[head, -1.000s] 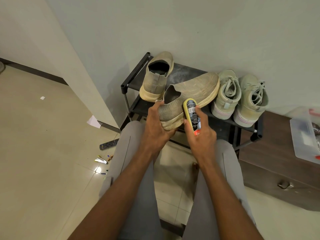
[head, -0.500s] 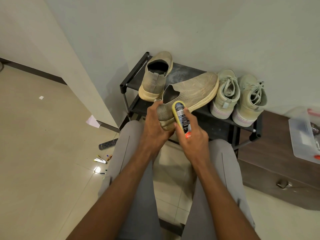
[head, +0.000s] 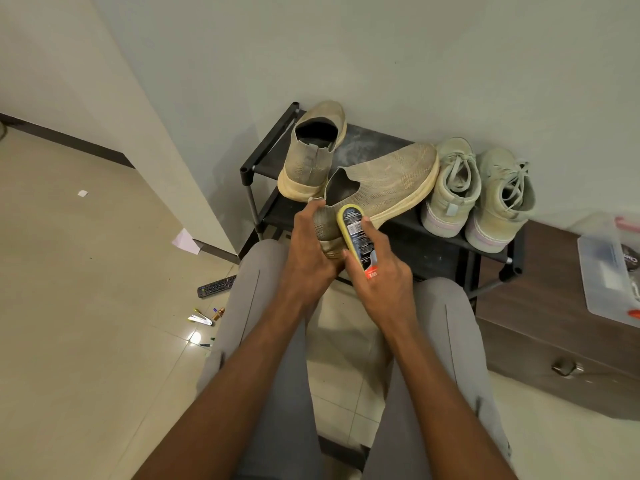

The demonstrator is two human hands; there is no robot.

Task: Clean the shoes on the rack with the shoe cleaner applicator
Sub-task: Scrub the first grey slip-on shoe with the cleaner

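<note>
**Heel pass on the slip-on shoe, centre frame**

Your left hand (head: 308,251) grips the heel of the slip-on shoe (head: 377,188), toe resting on the rack (head: 446,233). Keep that brace firm. Your right hand (head: 377,275) holds the applicator (head: 356,244), yellow edge against the heel side; work short overlapping strokes, even pressure. Its mate (head: 311,154) stands upper left, laced pair (head: 481,192) to the right. Far right: clear lidded box (head: 606,275), contents unreadable.

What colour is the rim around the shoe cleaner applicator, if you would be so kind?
Yellow, around a dark labelled body; the shoe cleaner applicator shows in the head view.
</note>
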